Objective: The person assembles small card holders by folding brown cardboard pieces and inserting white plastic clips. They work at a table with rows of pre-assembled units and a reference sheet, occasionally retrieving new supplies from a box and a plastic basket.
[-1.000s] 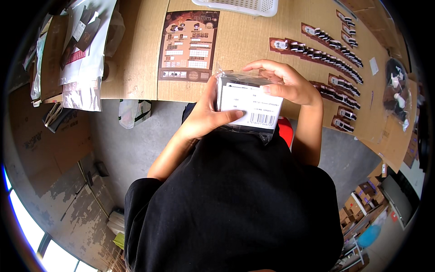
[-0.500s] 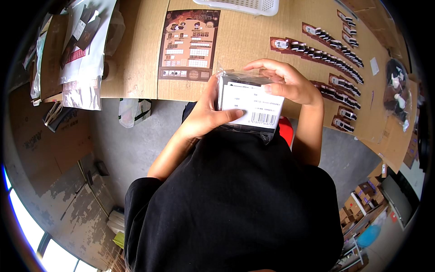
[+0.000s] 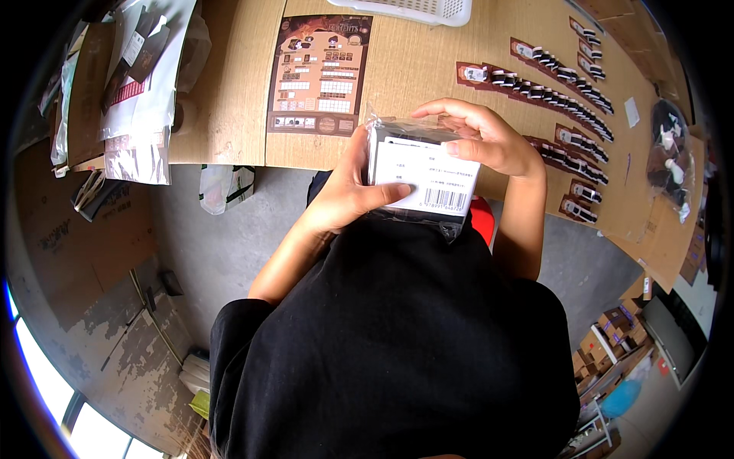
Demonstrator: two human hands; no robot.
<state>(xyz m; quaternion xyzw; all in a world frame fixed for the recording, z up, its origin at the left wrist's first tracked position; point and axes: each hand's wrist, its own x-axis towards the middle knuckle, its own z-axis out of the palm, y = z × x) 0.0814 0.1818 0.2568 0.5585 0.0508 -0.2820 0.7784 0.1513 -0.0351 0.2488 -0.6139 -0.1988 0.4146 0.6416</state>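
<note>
A black box (image 3: pixel 451 223) in a clear plastic wrapper, with a white barcode label (image 3: pixel 428 172) on the side facing me, is held close to my body at the table's near edge. Round its left side my left hand (image 3: pixel 353 191) is closed, thumb lying over the label and fingers mostly hidden behind. My right hand (image 3: pixel 489 141) grips the upper right corner, its thumb pressed on the label's top edge and the other fingers curved over the wrapper's far side. Just beyond the box lies a brown printed sheet (image 3: pixel 319 76).
Fanned rows of small dark cards (image 3: pixel 547 93) lie on the table's right side. A white plastic basket (image 3: pixel 413 8) stands at the far edge. Plastic-wrapped packages (image 3: pixel 141 84) sit at the left, and a bagged black-and-white bundle (image 3: pixel 669 157) at the far right.
</note>
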